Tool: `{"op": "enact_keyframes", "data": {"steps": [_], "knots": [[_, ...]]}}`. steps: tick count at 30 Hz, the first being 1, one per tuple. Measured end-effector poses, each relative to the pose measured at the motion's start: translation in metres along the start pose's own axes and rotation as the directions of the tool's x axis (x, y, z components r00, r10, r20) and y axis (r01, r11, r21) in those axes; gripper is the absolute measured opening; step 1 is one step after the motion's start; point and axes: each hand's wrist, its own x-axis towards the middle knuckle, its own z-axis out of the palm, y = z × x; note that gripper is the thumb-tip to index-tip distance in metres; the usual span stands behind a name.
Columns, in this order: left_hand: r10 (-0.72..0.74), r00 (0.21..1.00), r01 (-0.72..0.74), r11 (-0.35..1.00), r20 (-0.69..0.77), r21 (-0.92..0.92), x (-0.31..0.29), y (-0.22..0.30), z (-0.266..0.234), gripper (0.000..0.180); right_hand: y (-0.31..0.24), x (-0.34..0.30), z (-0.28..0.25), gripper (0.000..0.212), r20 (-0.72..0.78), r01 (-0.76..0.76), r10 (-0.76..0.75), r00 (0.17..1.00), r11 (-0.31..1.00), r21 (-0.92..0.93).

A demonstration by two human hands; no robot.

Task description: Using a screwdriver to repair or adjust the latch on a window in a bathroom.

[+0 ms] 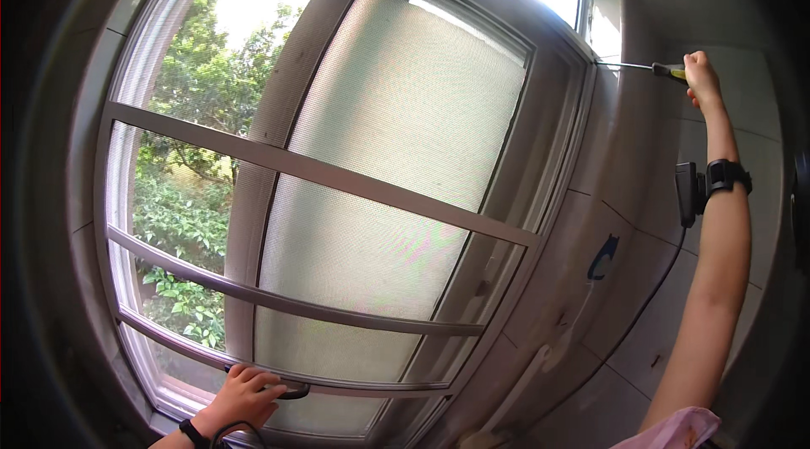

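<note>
My right hand (701,80) is raised at the upper right, its fingers wrapped round the black and yellow handle of a screwdriver (666,71). The thin shaft runs level to the left, and its tip meets the upper right corner of the window frame (588,69). What the tip touches there is too small to make out. Low in the view, my left hand (243,397) is closed over a dark, round-ended object (294,389) by the lowest crossbar (337,378). My fingers cover most of that object, so its kind cannot be told.
Metal crossbars span the window, with a mesh screen (405,103) behind them and trees (190,221) outside. A black device (688,194) at my right wrist trails a cable (650,297) along the tiled wall. A blue hook-like shape (602,258) is on that wall, above a pale pipe-like bar (523,386).
</note>
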Motion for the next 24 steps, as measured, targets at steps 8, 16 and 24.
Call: {"op": "enact_keyframes", "data": {"steps": [8, 16, 24], "knots": [[-0.034, 0.999, 0.036, 0.998, 0.027, -0.045, -0.001, 0.001, -0.001, 0.037, 0.019, 0.004, 0.012, 0.029, -0.056, 0.264, -0.267, 0.962, 0.857, 0.443], [-0.031, 0.999, 0.032, 0.999, 0.020, -0.042, -0.001, 0.000, 0.001, 0.036, -0.006, -0.013, -0.012, 0.044, 0.090, -0.247, 0.237, 0.967, 0.961, 0.121], [-0.024, 1.000, 0.024, 0.998, 0.005, -0.056, 0.000, 0.001, -0.002, 0.036, 0.008, -0.006, 0.001, 0.029, 0.001, 0.263, -0.292, 0.956, 0.861, 0.435]]}}
